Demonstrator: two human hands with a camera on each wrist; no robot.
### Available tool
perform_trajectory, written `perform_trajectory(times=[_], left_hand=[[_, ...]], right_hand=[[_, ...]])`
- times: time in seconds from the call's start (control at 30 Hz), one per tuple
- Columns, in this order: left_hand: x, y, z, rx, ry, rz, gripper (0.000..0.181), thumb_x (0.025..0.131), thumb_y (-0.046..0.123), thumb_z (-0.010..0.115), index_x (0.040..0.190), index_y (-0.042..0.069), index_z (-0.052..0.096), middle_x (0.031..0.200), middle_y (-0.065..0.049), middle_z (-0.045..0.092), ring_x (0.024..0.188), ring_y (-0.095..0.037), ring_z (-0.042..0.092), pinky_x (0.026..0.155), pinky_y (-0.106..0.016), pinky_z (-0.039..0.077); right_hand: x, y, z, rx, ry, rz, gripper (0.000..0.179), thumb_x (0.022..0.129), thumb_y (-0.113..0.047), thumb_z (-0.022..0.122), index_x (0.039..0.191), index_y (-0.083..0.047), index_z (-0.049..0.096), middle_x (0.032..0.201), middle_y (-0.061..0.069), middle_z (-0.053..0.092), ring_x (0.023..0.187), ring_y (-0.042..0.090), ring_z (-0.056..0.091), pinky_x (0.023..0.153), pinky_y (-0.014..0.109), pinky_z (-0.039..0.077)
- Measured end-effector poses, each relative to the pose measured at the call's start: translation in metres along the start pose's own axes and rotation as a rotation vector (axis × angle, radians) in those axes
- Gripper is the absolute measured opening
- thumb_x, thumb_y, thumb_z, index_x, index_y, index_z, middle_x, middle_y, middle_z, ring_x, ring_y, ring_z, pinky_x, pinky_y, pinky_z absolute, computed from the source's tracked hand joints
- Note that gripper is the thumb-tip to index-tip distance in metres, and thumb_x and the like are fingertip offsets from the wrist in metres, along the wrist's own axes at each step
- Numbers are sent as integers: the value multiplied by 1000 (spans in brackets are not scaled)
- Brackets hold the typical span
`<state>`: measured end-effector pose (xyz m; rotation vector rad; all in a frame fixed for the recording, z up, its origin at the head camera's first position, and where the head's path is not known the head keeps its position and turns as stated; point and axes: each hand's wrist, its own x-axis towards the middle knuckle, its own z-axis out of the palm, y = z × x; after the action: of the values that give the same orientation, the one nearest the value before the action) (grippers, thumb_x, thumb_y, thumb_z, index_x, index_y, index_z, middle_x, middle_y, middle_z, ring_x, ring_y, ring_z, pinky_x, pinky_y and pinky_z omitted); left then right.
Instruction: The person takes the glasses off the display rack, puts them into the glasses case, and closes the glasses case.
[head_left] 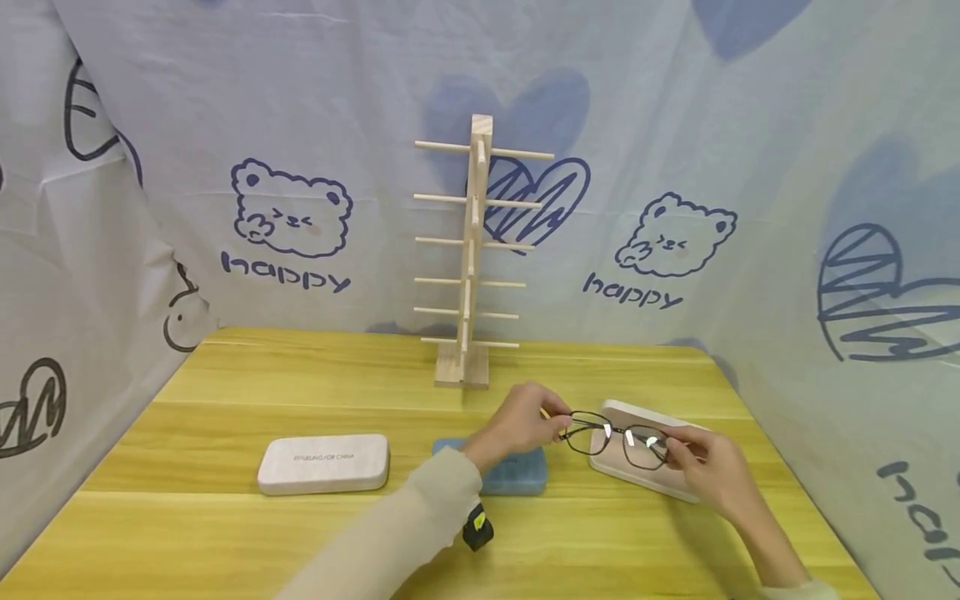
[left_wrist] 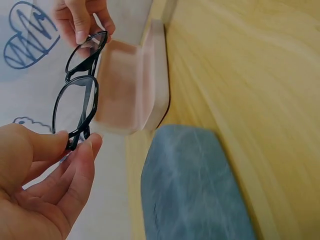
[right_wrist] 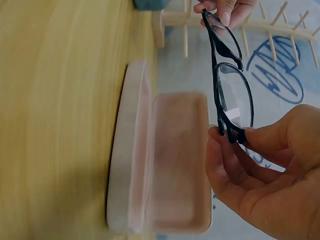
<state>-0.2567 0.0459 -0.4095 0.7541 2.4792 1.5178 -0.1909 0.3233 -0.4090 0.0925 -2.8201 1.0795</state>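
Black-framed eyeglasses (head_left: 617,431) are held up between both hands, above an open glasses case. At one end of the frame, the left hand (head_left: 522,423) pinches the hinge corner between thumb and fingers. The right hand (head_left: 712,467) pinches the opposite corner in the same way. Both wrist views show the temples folded in behind the lenses (right_wrist: 234,95). Beneath the glasses lies the open glasses case (left_wrist: 159,75), white outside with a pink lining (right_wrist: 180,165). A blue glasses case (head_left: 517,473) rests under the left forearm, partly hidden by it.
A closed white glasses case (head_left: 324,464) lies on the left of the wooden table (head_left: 225,533). At the back stands a wooden display rack (head_left: 472,242) with several pegs sticking out both ways. A printed cloth (head_left: 390,67) hangs behind and at both sides.
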Motion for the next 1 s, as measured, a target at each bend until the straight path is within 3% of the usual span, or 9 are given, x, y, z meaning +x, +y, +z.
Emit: perform_trajectory(times=[0.1, 0.2, 0.33, 0.53, 0.77, 0.87, 1.0], left_hand=[[7, 0, 12, 0, -5, -20, 15, 98, 2, 67, 108, -5, 77, 98, -18, 79, 77, -28, 78, 59, -18, 57], [14, -1, 22, 20, -9, -25, 15, 97, 1, 68, 107, -5, 77, 97, -17, 79, 74, -23, 78, 60, -17, 57], [22, -4, 34, 99, -3, -21, 14, 96, 1, 69, 105, -2, 80, 97, -13, 80, 77, -13, 75, 65, -15, 56], [33, -7, 46, 195, 19, -13, 15, 96, 3, 69, 105, 4, 81, 99, -7, 81, 87, -11, 72, 71, -15, 53], [38, -6, 62, 206, 34, -74, 18, 95, 2, 70, 111, 5, 80, 96, -8, 78, 70, -5, 59, 59, -14, 48], [40, -5, 69, 221, 39, -92, 20, 94, 3, 71, 112, 7, 80, 97, -6, 78, 72, -4, 58, 60, -14, 48], [41, -5, 74, 262, 42, -103, 19, 93, 3, 72, 110, 7, 80, 97, -5, 78, 73, -6, 60, 63, -14, 49]], right_hand=[[-2, 8, -5, -20, 1, 25, 28, 102, -4, 60, 126, 9, 68, 112, 28, 74, 85, 11, 74, 69, 17, 58], [-4, 16, -8, -68, 16, 5, 28, 101, -3, 61, 125, 8, 68, 114, 29, 74, 91, 26, 77, 70, 19, 59], [-5, 23, -12, -133, 31, -26, 27, 99, -3, 63, 122, 6, 70, 114, 28, 74, 97, 39, 76, 71, 24, 60], [-4, 31, -16, -184, 13, 11, 27, 99, -6, 64, 122, 5, 71, 113, 28, 75, 96, 39, 75, 69, 26, 55], [-1, 41, -17, -159, -12, 86, 29, 98, -6, 62, 122, 7, 70, 109, 26, 76, 87, 30, 77, 58, 23, 52], [1, 44, -18, -162, -16, 108, 28, 97, -7, 62, 120, 8, 71, 116, 29, 73, 89, 32, 77, 56, 23, 51], [4, 48, -17, -215, -17, 102, 26, 95, -8, 64, 114, 7, 74, 113, 28, 74, 90, 34, 75, 60, 26, 51]])
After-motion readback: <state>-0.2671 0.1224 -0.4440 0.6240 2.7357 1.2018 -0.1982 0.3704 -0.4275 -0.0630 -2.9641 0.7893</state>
